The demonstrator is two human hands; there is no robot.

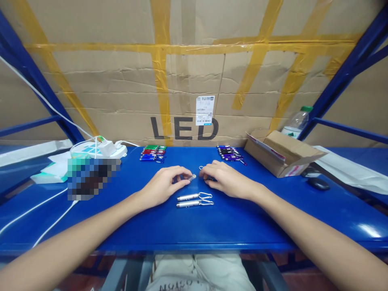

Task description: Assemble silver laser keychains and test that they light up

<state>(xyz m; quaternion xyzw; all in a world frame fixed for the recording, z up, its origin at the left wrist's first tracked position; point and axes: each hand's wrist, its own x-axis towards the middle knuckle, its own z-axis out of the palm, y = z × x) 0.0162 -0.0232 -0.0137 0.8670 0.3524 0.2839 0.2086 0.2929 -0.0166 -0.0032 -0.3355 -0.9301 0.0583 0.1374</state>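
My left hand point(165, 184) rests on the blue table point(194, 226) with its fingers closed around a small silver keychain flashlight point(191, 177), whose tip pokes out toward the right. My right hand point(222, 178) lies just right of it, fingers curled over another small keychain piece whose ring point(202, 167) shows above the fingertips. Two silver keychain flashlights point(194, 200) with clips lie side by side just in front of both hands.
Rows of coloured keychain flashlights lie at the back: a red, green and blue group point(153, 153) and a purple group point(230, 153). An open cardboard box point(281, 155), a water bottle point(295, 121), a black mouse point(318, 184) and a power strip point(98, 149) surround them.
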